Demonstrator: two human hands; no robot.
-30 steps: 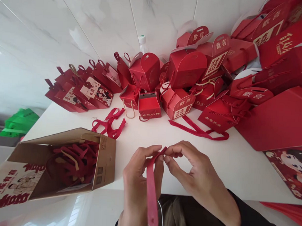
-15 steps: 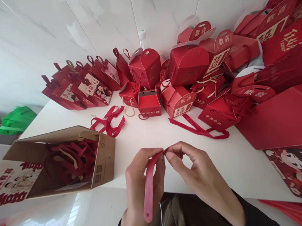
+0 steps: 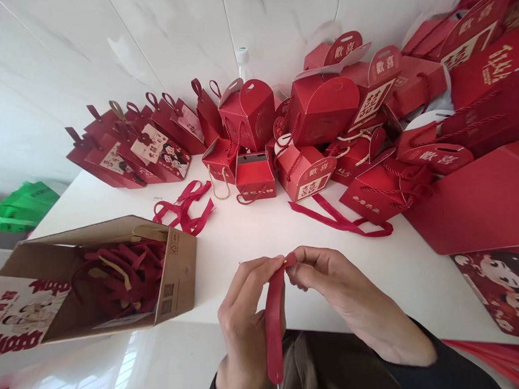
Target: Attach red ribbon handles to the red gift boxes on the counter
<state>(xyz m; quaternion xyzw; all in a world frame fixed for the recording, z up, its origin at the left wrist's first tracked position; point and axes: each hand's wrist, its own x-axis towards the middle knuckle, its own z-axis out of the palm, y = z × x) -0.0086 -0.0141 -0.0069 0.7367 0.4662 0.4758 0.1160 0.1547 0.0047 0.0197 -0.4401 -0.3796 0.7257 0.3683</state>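
Note:
A flat red strap [image 3: 274, 327] hangs down between my hands, with a small hole at its lower end and a small gold-coloured stud near its upper end. My left hand [image 3: 248, 308] pinches the strap close to that stud, its fingers curled. Against the same upper end, my right hand [image 3: 325, 275] presses thumb and fingers together on the short tip beyond the stud. Some of the fingertips hide one another. To the left, a cardboard box [image 3: 181, 277] holds many more red straps [image 3: 127, 269], with a few tan ones among them.
Red gift boxes [image 3: 310, 168] with rope handles crowd the table's back and right. Red bags [image 3: 162, 150] with strap loops stand at back left. Loose red ribbons [image 3: 184, 208] lie before them, another ribbon [image 3: 340, 221] farther right. A bottle [image 3: 242, 62] stands by the wall.
The strap has turned and its lower end has swung to the right. Its upper end with the gold stud now shows between my fingertips. Both hands still grip it.

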